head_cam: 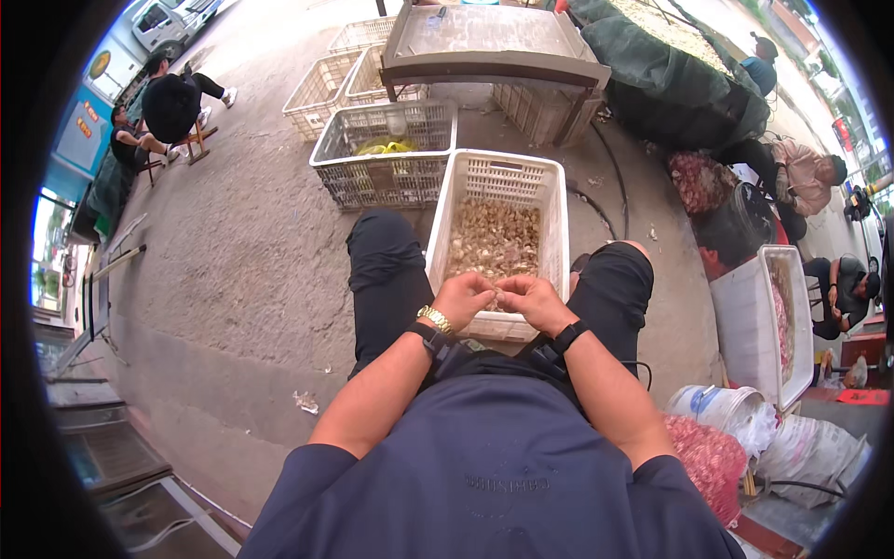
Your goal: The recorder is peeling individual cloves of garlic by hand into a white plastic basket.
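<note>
A white plastic crate [559,209] stands on the ground between my knees, partly filled with small brownish-white pieces that look like garlic cloves [494,234]. Over its near end, my left hand [464,297] and my right hand [534,299] meet at the fingertips. Thumbs and forefingers of both pinch one small pale piece [497,292], perhaps a clove; the fingers hide most of it. A gold-coloured watch or bracelet [434,318] and a black strap are on my left wrist, a black strap [570,336] on my right.
A crate with a yellow bag [384,168] stands beyond, beside a metal-topped table [489,35]. Cables [618,175] cross the ground at right. Also at right are a white tub [747,321], red mesh sacks [705,458] and seated people [810,175]. Others sit far left [171,105].
</note>
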The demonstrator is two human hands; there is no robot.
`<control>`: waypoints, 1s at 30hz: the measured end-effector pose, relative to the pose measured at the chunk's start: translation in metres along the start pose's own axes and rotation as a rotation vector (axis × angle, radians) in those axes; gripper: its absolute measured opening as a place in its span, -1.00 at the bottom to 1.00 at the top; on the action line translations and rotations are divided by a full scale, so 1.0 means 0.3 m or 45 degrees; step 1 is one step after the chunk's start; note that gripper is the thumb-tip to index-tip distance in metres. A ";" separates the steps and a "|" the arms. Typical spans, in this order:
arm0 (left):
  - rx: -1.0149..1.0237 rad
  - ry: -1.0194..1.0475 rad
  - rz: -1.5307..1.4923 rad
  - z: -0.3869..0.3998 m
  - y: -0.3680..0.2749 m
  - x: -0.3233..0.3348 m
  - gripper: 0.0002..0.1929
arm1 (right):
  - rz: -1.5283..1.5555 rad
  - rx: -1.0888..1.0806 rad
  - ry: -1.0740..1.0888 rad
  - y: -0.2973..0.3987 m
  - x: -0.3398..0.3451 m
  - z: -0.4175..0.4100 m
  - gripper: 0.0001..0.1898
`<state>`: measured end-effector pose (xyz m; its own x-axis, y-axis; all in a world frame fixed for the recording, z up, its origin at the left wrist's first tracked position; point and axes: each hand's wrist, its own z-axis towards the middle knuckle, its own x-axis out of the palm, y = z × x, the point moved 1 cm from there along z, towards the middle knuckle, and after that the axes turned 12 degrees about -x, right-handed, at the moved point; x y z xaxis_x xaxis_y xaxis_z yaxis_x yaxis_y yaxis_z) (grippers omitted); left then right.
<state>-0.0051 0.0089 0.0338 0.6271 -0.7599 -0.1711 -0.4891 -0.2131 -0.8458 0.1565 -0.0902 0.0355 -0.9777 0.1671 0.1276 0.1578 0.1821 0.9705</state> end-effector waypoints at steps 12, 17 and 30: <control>0.075 0.021 0.156 0.005 0.021 0.017 -0.79 | 0.087 0.110 0.004 0.020 -0.001 -0.003 -0.69; 0.127 -0.007 0.106 0.000 0.039 0.019 -0.83 | 0.249 0.117 -0.070 0.013 0.010 0.000 -0.61; 0.165 0.010 0.158 -0.003 0.014 0.010 -0.89 | 0.330 0.163 -0.157 0.020 -0.017 0.020 -0.72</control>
<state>-0.0056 0.0052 0.0302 0.5620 -0.7803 -0.2745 -0.4799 -0.0373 -0.8765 0.1633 -0.0840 0.0394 -0.8796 0.3386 0.3342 0.4236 0.2375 0.8742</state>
